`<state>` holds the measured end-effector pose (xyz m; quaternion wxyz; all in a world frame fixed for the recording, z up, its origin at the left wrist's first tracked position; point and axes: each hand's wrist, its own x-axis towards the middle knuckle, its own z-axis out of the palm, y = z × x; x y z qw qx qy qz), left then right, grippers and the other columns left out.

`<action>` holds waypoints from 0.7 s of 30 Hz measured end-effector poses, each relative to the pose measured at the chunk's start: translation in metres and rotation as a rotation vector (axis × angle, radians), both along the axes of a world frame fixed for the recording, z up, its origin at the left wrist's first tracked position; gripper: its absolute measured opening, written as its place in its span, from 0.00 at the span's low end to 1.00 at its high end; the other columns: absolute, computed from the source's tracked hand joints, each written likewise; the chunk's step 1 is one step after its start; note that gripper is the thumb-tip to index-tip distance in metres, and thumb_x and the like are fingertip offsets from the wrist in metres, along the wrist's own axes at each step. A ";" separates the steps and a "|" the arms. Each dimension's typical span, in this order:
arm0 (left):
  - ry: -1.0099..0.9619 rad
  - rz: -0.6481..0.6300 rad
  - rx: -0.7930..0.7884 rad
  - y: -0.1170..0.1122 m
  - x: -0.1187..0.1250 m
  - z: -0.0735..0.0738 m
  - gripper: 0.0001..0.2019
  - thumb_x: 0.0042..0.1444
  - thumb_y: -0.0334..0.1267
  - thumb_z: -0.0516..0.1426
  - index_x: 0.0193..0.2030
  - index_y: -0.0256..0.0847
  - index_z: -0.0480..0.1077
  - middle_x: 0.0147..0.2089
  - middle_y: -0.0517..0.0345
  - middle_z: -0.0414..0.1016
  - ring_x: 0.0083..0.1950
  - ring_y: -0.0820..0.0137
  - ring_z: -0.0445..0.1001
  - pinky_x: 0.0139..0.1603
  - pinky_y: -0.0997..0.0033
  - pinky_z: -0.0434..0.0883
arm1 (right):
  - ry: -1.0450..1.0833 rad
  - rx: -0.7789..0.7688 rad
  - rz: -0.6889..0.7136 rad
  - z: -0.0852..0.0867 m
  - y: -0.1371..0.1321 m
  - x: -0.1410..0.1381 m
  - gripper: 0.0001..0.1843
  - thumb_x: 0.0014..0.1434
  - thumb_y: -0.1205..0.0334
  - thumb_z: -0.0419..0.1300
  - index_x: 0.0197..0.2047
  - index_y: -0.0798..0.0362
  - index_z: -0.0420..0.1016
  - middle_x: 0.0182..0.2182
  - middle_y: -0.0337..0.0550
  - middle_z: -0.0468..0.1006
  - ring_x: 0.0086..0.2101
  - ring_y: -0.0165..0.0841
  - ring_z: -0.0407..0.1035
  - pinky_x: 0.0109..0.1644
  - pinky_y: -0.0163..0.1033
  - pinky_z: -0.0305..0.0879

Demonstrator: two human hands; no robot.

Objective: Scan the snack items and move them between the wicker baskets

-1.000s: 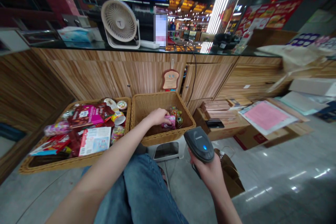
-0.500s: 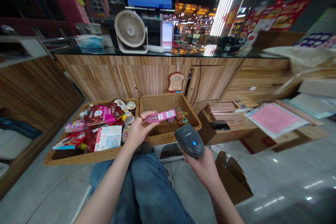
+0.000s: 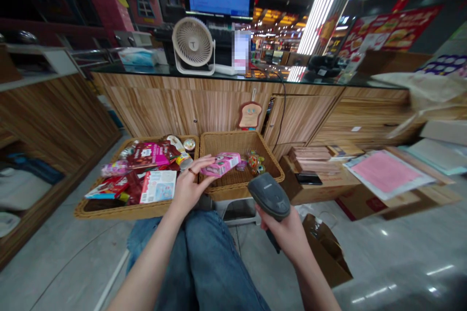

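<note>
The pink box (image 3: 221,164) had tilted in my left hand (image 3: 189,187) since the last frame, fingers pinching it above the wicker basket (image 3: 233,134). My right hand (image 3: 279,235) clenched the handheld barcode scanner (image 3: 270,197). A firm pinch kept the box steady.

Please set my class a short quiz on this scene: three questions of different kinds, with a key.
1. What does the right hand hold? A) a handheld barcode scanner B) a desk fan C) a paper bag
2. True or false: the left hand holds a pink box above a wicker basket.
3. Fill in the blank: from the person's view, the fuller wicker basket stands to the ____ of the other.

Key: 1. A; 2. True; 3. left
</note>
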<state>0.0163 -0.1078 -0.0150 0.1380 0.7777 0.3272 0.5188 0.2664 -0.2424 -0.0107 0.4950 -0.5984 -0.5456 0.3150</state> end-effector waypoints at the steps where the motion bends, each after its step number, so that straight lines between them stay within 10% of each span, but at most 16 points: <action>1: -0.023 0.040 -0.014 -0.004 -0.005 -0.001 0.14 0.64 0.43 0.64 0.55 0.45 0.74 0.58 0.49 0.81 0.64 0.58 0.76 0.68 0.51 0.71 | -0.011 0.003 -0.004 -0.001 0.000 0.000 0.21 0.59 0.46 0.66 0.22 0.52 0.74 0.17 0.43 0.77 0.20 0.36 0.72 0.26 0.37 0.68; 12: -0.612 0.770 -0.161 -0.045 -0.131 -0.009 0.22 0.61 0.56 0.64 0.55 0.45 0.78 0.56 0.54 0.83 0.57 0.56 0.80 0.66 0.47 0.73 | -0.071 0.011 0.021 -0.006 0.008 -0.012 0.21 0.57 0.45 0.66 0.23 0.52 0.76 0.18 0.45 0.78 0.21 0.38 0.72 0.29 0.40 0.70; 21: 0.125 1.051 -0.088 -0.034 -0.194 -0.014 0.22 0.66 0.55 0.54 0.54 0.43 0.78 0.57 0.45 0.79 0.65 0.46 0.71 0.72 0.39 0.61 | -0.060 0.028 0.061 0.000 0.010 -0.023 0.23 0.56 0.41 0.67 0.21 0.51 0.76 0.16 0.45 0.76 0.23 0.40 0.73 0.27 0.39 0.70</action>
